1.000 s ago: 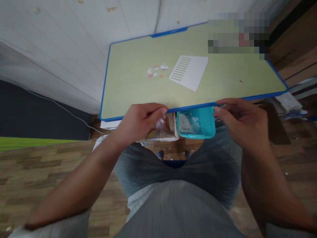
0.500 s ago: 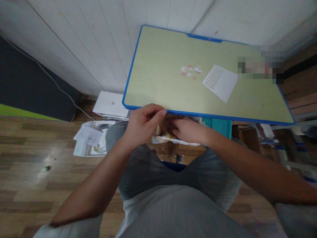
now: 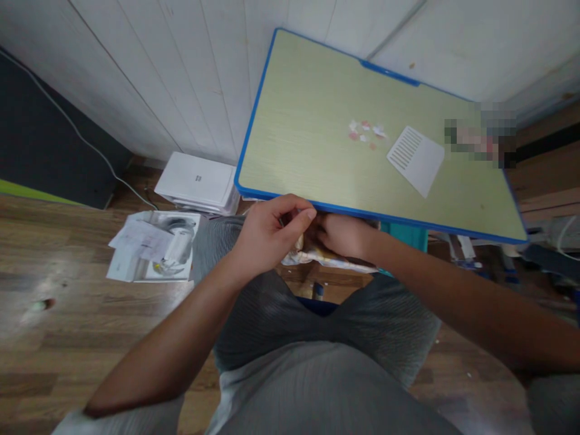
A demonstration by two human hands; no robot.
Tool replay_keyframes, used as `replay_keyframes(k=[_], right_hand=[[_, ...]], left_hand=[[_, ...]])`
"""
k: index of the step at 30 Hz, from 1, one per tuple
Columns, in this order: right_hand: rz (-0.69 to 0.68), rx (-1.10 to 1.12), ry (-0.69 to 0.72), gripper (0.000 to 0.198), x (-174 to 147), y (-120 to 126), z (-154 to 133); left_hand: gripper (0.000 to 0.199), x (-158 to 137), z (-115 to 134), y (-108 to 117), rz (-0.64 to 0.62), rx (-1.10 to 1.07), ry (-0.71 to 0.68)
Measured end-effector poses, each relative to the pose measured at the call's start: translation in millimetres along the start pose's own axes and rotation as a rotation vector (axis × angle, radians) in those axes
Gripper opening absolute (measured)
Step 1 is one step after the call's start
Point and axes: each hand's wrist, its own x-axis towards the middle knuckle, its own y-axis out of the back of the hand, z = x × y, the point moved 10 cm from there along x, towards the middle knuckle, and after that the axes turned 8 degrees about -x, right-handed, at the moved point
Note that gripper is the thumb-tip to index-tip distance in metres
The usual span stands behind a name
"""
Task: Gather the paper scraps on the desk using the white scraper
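My left hand is at the front edge of the desk, its thumb and index finger brought together; whatever lies between them is hidden. Beneath the desktop, my right hand reaches into a white-edged bag or wrapper with brownish, yellowish contents. Its fingers are mostly hidden in shadow and behind the desk edge. A teal bin or drawer shows to the right of that hand. On the desktop are small white and pink paper scraps and a white slotted card.
At the left, a white box stands on the floor by the wall. Nearer me is an open box with cables and a paper sheet. A blurred-out item lies at the desk's right end.
The view has shifted and turned slightly. My right hand has gone a little further under the desk edge, closer to my left hand. My left hand stays at the edge.
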Motion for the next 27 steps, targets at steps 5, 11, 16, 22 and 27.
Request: replay_keyframes(k=[5,11,16,22,27], right_hand=[[0.109,0.192,0.116,0.027,-39.8,17.6,-8.6],[0.446,0.473,0.005,0.022,-120.8,55.1,31.3],[0.759,0.544,-0.335,0.018,-154.9,71.0,123.0],[0.530,0.562,-0.304,0.028,-147.3,46.5,143.0],[0.460,0.496,-0.411,0.031,-168.9,-1.9,140.2]], left_hand=[[0.031,2.1,2.5,2.2,0.023,0.036,0.029],[0.029,7.1,13.4,5.2,0.064,0.025,0.025],[0.028,26.7,31.2,-1.8,0.047,0.118,-0.018],[0.022,64.5,56.0,-23.7,-0.030,0.275,-0.138],[0.016,103.1,54.7,-36.1,-0.066,0.355,-0.163]])
